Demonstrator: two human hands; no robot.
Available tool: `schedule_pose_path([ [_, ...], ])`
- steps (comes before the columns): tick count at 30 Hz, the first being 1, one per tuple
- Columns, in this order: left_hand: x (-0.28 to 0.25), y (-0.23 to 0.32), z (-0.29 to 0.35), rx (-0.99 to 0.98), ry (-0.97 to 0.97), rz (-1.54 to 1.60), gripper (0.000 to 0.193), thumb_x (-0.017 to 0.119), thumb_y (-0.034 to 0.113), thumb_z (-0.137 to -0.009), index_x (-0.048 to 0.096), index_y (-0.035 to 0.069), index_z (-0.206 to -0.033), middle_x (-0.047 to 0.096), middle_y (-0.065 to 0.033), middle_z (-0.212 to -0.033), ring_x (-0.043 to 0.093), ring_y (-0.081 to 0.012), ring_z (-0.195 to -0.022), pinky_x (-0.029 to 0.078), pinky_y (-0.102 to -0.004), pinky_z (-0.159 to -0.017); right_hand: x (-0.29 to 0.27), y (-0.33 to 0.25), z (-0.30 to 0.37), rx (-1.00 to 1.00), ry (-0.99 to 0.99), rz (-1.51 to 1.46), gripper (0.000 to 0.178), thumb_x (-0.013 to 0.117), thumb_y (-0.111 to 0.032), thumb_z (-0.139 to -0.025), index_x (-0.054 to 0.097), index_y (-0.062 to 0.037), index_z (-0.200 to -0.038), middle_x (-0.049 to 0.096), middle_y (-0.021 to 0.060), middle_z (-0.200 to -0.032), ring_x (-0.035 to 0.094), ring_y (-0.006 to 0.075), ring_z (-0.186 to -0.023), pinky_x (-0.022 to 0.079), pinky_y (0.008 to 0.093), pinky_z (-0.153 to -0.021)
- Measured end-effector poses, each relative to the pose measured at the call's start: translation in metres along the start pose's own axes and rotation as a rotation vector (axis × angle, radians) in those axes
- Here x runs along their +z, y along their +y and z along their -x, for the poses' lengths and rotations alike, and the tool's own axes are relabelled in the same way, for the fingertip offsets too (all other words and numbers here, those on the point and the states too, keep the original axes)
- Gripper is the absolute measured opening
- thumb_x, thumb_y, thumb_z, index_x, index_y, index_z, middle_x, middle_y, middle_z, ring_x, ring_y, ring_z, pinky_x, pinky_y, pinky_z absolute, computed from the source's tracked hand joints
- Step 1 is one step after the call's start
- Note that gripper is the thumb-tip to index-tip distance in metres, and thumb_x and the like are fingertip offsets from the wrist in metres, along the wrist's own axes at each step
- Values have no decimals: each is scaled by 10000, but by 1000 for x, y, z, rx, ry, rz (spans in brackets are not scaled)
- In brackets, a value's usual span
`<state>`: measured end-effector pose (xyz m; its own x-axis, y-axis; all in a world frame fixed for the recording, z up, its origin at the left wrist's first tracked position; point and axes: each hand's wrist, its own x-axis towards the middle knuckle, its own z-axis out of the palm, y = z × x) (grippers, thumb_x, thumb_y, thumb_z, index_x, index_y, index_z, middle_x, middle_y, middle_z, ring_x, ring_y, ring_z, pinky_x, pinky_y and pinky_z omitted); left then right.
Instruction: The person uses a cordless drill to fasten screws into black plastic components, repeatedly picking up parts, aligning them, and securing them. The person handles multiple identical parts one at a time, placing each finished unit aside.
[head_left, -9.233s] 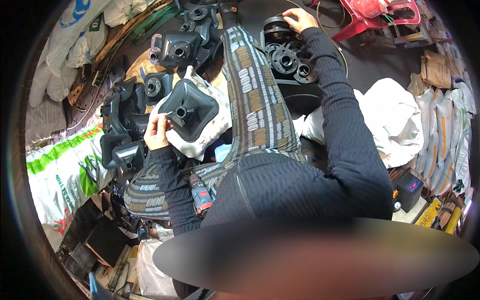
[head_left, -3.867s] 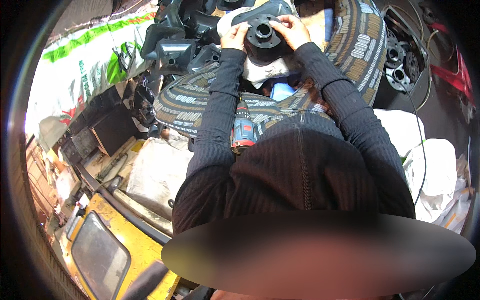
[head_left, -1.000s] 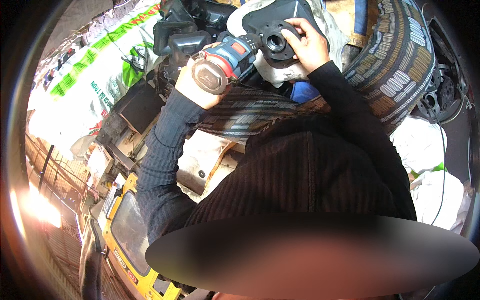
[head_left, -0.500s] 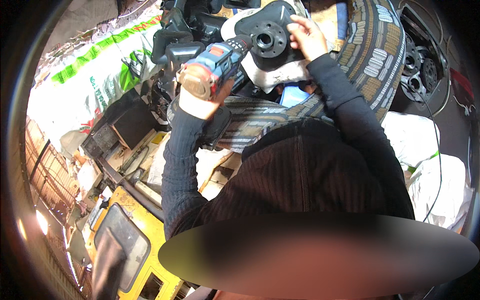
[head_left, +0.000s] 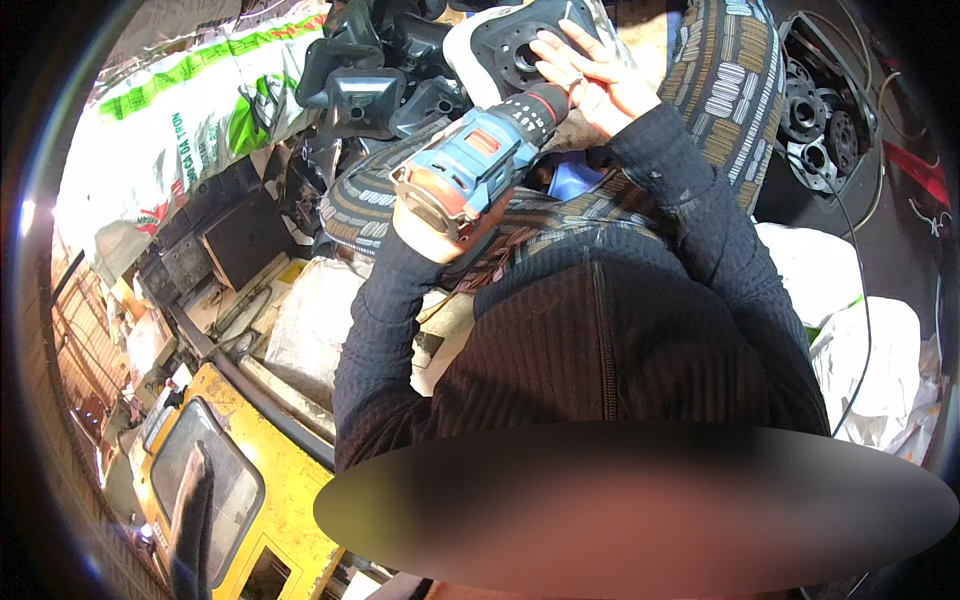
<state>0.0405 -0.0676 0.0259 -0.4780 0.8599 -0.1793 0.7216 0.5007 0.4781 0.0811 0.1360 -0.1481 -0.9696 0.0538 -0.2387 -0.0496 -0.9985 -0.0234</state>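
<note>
A blue cordless drill (head_left: 470,165) is in my left hand (head_left: 430,232), its chuck pointing up and right toward the black part. My right hand (head_left: 610,85) is just beyond the chuck, thumb and forefinger close together at its tip and the other fingers stretched out over the part. Something small and shiny seems to sit between them, too small to name. Below those fingers lies a black moulded part (head_left: 487,40) with a round hub in its middle, resting on a whitish pad across my lap. My fingers cover some of the hub.
Several similar black parts (head_left: 365,95) are heaped at the upper left, beside a white and green sack (head_left: 185,150). On the right, a dark crate (head_left: 850,180) holds round metal flanges (head_left: 803,112). White bags (head_left: 865,370) and a cable lie below it. A yellow machine panel (head_left: 285,465) stands lower left.
The drill has swung right and toward me, away from the hub's face. My right hand has come left and down, from the part's right edge to the chuck's tip.
</note>
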Motion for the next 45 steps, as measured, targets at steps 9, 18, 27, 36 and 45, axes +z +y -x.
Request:
schedule_pose_path([
  [9, -5, -3, -3, 25, -45, -80, 360, 671, 145, -779, 586, 99, -1126, 628, -104, -1061, 604, -271, -984, 464, -394, -875, 5, 8, 2, 59, 86, 74, 481, 435, 29, -915, 275, -19, -1366, 390, 256, -1346, 450, 365, -1224, 401, 423, -1040],
  [18, 12, -18, 11, -342, -69, 573, 771, 806, 226, -639, 435, 64, -1295, 598, -137, -1170, 630, -229, -1010, 492, -311, -885, 21, 18, 5, 71, 284, 114, 500, 417, 14, -929, 232, -22, -1392, 387, 255, -1348, 438, 377, -1229, 390, 459, -1036],
  [27, -5, 4, 16, -197, -38, 116, 660, 771, 201, -688, 487, 99, -1274, 662, -124, -1031, 687, -243, -820, 553, -299, -698, 15, 35, 8, 171, 318, 95, 489, 438, -49, -932, 244, -20, -1379, 430, 229, -1330, 464, 321, -1217, 351, 413, -1066],
  [36, -14, -22, 8, 155, -120, -245, 323, 643, 151, -777, 591, 105, -1093, 630, -96, -992, 616, -289, -918, 487, -404, -810, -1, 44, 32, 263, 631, 213, 344, 567, -281, -911, 510, -20, -1127, 611, 166, -1071, 622, 239, -961, 525, 370, -845],
  [45, -8, -59, 0, -182, -79, -99, 344, 689, 255, -738, 615, 129, -1050, 621, -95, -1005, 598, -312, -925, 479, -416, -812, -60, 38, -45, -360, 585, 1174, 412, 723, -196, -788, 600, -42, -1150, 632, 56, -1036, 577, 116, -921, 470, 249, -820],
])
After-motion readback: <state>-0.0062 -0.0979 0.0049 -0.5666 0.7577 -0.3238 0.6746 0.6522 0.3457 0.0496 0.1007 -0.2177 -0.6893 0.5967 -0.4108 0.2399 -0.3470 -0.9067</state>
